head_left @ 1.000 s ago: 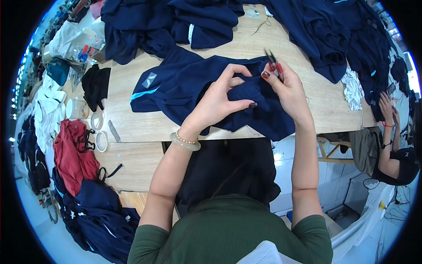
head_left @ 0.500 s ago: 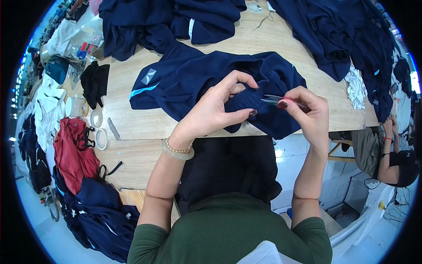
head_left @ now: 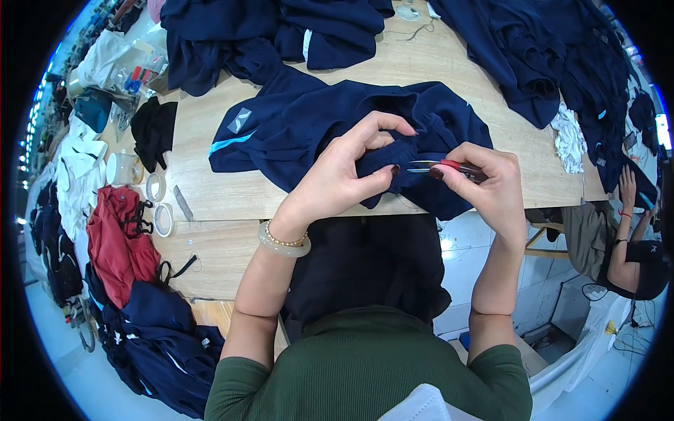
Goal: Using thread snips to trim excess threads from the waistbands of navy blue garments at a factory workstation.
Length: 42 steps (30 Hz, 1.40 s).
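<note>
A navy garment (head_left: 295, 119) with a light-blue stripe and a pale patch lies across the table in front of me. My left hand (head_left: 351, 165) is closed on a gathered, ribbed edge of it, thumb below and fingers above. In my right hand (head_left: 488, 179) I hold thread snips (head_left: 453, 166) with red on the handle. Their pale blades point left and lie at the gathered edge, close to my left thumb. Whether the tips touch the cloth I cannot tell.
Navy garments are heaped at the table's back (head_left: 225, 35) and right (head_left: 519, 56). Tape rolls (head_left: 163, 219), a grey strip (head_left: 183, 202), a black cloth (head_left: 152, 132) and a red garment (head_left: 123, 242) lie left. Crumpled white material (head_left: 568, 139) sits right. Another person's hand (head_left: 627, 188) is at far right.
The snips have moved slightly left and down along the gathered edge, and my left thumb has shifted a little left. At far right, the other person's hand has reached forward onto navy cloth.
</note>
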Tool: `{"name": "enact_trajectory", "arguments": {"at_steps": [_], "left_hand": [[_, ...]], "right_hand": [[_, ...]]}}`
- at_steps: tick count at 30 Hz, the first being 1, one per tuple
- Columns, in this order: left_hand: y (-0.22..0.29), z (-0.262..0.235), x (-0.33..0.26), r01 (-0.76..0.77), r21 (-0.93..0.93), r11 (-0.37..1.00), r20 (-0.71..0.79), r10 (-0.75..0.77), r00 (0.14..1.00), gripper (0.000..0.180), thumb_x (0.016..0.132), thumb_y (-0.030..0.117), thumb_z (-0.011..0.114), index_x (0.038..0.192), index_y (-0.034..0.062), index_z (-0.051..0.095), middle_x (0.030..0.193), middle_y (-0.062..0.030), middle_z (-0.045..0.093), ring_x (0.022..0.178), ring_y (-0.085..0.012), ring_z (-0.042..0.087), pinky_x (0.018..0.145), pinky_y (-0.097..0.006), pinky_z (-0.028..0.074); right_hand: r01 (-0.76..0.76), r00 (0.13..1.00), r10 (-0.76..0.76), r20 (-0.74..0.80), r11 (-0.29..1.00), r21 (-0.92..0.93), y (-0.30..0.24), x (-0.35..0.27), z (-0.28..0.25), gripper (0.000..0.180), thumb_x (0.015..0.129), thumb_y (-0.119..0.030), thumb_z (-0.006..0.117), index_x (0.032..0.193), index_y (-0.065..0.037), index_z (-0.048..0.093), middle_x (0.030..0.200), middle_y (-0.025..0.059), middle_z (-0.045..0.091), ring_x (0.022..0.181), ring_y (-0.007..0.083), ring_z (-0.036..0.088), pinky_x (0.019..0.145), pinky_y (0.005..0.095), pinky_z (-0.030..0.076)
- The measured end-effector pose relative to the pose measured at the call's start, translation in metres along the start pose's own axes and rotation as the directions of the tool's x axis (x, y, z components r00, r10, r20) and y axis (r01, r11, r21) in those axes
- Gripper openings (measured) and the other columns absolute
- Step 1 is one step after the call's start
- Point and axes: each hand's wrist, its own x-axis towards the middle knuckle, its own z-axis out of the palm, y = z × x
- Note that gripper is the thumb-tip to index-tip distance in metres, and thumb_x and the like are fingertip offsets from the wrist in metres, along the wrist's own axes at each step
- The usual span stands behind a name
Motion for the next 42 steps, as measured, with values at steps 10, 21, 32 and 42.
{"name": "enact_trajectory", "arguments": {"at_steps": [10, 21, 32, 42], "left_hand": [[0.001, -0.002, -0.003, 0.050, 0.033, 0.998, 0.018, -0.051, 0.999, 0.044, 0.083, 0.000, 0.058, 0.126, 0.0028, 0.048, 0.084, 0.0000, 0.054, 0.076, -0.0045, 0.046, 0.068, -0.019, 0.038], [-0.004, -0.001, -0.002, 0.116, -0.163, 0.980, -0.067, -0.128, 0.989, 0.028, 0.087, -0.002, 0.060, 0.108, 0.0041, 0.041, 0.092, -0.0026, 0.052, 0.089, -0.0068, 0.053, 0.081, -0.021, 0.044], [-0.010, -0.002, 0.002, 0.076, -0.122, 0.990, -0.040, -0.081, 0.996, 0.026, 0.090, -0.005, 0.060, 0.112, -0.0001, 0.048, 0.102, -0.0056, 0.057, 0.102, -0.0090, 0.055, 0.088, -0.025, 0.045], [-0.016, 0.007, 0.004, -0.027, 0.469, 0.883, -0.339, 0.207, 0.918, 0.011, 0.076, 0.003, 0.075, 0.086, 0.0040, 0.071, 0.100, -0.0050, 0.059, 0.092, -0.0210, 0.055, 0.082, -0.031, 0.047]], "right_hand": [[-0.015, 0.998, 0.014, 0.062, 1.000, 0.000, -0.005, 0.000, -0.002, 0.013, 0.084, -0.012, 0.073, 0.084, 0.000, 0.069, 0.067, 0.0023, 0.063, 0.056, 0.0056, 0.051, 0.050, 0.0197, 0.037], [-0.060, 0.997, 0.028, 0.076, 0.880, 0.470, 0.016, 0.010, 0.039, 0.034, 0.076, 0.003, 0.074, 0.110, 0.001, 0.070, 0.083, -0.0014, 0.056, 0.070, 0.0045, 0.046, 0.060, 0.0205, 0.040], [-0.067, 0.991, 0.116, -0.061, 0.848, 0.526, 0.014, 0.017, 0.054, 0.010, 0.086, -0.002, 0.069, 0.094, 0.004, 0.067, 0.080, 0.0010, 0.061, 0.071, 0.0050, 0.052, 0.064, 0.0191, 0.042], [-0.098, 0.994, 0.105, 0.013, 0.871, 0.481, 0.017, 0.021, 0.059, 0.012, 0.095, -0.007, 0.059, 0.103, 0.001, 0.060, 0.088, 0.0039, 0.060, 0.076, 0.0073, 0.053, 0.071, 0.0205, 0.044]]}}
